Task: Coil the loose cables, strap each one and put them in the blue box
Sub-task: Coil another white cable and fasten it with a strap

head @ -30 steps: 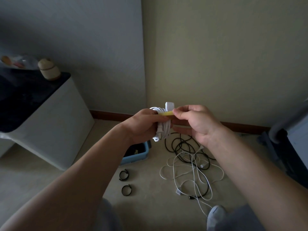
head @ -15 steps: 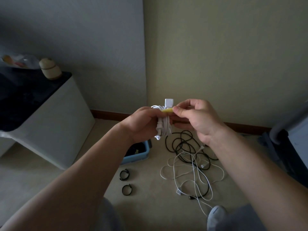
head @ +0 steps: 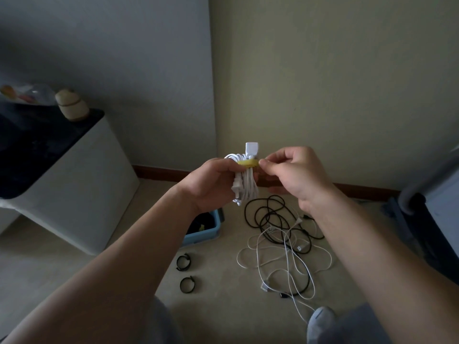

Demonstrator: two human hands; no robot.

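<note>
A coiled cable (head: 244,181) sits between the left hand (head: 211,184) and right hand (head: 293,175), above a box (head: 206,232) on the floor, with two straps (head: 185,273) before the box, loose cables (head: 283,244) to its right, and perhaps another coil inside.

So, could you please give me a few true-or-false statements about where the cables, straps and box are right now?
1. The left hand holds a coiled white cable. True.
2. The strap round that coil is black. False: a yellow strap is round it, pinched by the right hand.
3. Two black straps lie on the floor. True.
4. The blue box stands on the white cabinet. False: it stands on the floor.
5. All cables are coiled. False: loose cables, black and white, lie tangled on the floor.
</note>
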